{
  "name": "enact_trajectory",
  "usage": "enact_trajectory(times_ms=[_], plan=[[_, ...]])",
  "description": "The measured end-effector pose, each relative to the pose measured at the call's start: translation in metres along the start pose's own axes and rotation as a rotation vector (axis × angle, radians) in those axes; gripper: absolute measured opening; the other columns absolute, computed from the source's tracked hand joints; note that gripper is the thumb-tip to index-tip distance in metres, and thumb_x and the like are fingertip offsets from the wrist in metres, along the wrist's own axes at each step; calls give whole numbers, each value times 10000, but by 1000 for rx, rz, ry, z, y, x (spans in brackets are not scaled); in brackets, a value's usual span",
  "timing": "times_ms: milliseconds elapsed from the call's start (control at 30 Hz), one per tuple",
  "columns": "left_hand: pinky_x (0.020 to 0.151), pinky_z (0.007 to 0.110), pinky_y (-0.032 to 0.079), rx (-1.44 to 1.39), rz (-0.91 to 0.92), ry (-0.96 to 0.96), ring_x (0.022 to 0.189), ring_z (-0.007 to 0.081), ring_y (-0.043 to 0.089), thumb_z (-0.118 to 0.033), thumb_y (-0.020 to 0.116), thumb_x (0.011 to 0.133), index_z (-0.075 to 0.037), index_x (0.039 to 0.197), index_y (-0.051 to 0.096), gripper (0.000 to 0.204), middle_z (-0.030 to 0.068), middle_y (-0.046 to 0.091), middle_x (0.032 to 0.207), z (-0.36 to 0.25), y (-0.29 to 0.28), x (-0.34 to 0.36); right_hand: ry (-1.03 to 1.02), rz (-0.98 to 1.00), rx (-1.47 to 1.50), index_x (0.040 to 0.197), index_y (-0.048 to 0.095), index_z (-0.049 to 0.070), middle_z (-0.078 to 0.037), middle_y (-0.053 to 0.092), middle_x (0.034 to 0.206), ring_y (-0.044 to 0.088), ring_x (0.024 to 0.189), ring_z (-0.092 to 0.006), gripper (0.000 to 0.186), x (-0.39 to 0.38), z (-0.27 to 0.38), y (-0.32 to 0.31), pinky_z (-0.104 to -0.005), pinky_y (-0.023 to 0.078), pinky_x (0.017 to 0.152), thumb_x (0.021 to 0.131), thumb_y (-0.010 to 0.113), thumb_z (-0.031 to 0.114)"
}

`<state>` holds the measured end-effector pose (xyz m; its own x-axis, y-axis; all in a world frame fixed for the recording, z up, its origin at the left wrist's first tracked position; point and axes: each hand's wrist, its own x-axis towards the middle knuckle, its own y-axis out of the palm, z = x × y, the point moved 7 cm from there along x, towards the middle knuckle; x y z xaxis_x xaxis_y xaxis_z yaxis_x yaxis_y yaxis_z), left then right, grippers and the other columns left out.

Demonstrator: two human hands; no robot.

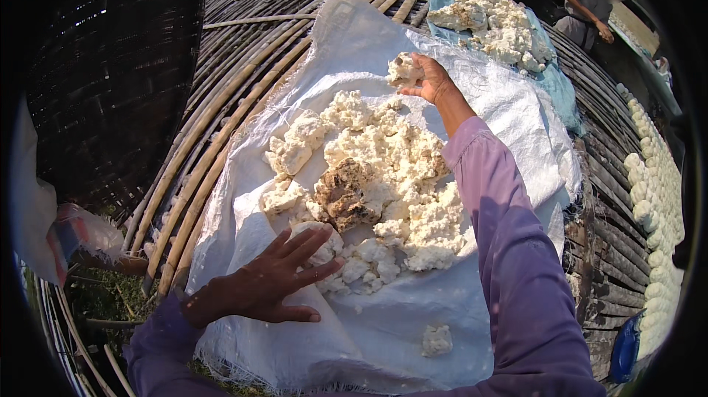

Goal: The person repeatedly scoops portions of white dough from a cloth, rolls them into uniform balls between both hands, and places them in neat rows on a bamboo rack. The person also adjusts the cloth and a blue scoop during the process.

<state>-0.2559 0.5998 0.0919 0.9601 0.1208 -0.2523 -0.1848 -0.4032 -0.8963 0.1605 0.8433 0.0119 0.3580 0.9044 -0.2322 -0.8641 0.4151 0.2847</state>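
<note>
Left forearm [161,342] angled in from near left, left hand [274,288] palm down, fingers spread, right arm [509,227] extended far, right hand [432,81] gripping, fingers pointing left.

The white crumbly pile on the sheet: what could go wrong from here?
The clump in the right hand looks loose and might crumble. The brown chunk could perhaps stain the white pile around it. The small lump lying apart might get knocked by the nearby purple sleeve.
</note>
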Motion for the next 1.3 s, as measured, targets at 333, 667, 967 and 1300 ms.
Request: enact_trajectory(times_ms=[333, 667, 967, 1300], plan=[[1201, 715, 99, 183, 115, -156, 1516, 303, 304, -315, 759, 843, -265, 1356, 608, 537, 73, 415, 1586, -55, 75, -88, -297, 184, -1520, 1429, 581, 130, -207, 520, 1482, 404, 1424, -409, 823, -158, -78, 9, -499, 351, 1170, 873, 591, 737], [1183, 714, 175, 109, 180, -497, 1540, 290, 244, -453, 602, 987, -285, 1446, 550, 492, 27, 388, 1615, -36, 105, -168, -298, 66, -1472, 1257, 697, 94, -162, 594, 1359, 516, 1274, -372, 534, -298, -75, -48, -501, 444, 1042, 957, 588, 522], [1209, 594, 217, -337, -256, -434, 1492, 409, 310, -535, 587, 985, -186, 1554, 418, 689, 218, 381, 1586, -52, 60, -143, -173, 169, -1566, 1456, 563, 310, -128, 401, 1580, 291, 1480, -392, 785, -357, -95, -4, -702, 105, 1164, 812, 629, 753], [1206, 682, 146, 198, 53, -70, 1538, 431, 168, -457, 724, 861, -295, 1582, 345, 830, 116, 199, 1685, -222, 195, -53, -334, 11, -1519, 1276, 698, 264, -104, 541, 1266, 496, 1235, -334, 478, -439, -129, -14, -552, 442, 1029, 846, 688, 474]])
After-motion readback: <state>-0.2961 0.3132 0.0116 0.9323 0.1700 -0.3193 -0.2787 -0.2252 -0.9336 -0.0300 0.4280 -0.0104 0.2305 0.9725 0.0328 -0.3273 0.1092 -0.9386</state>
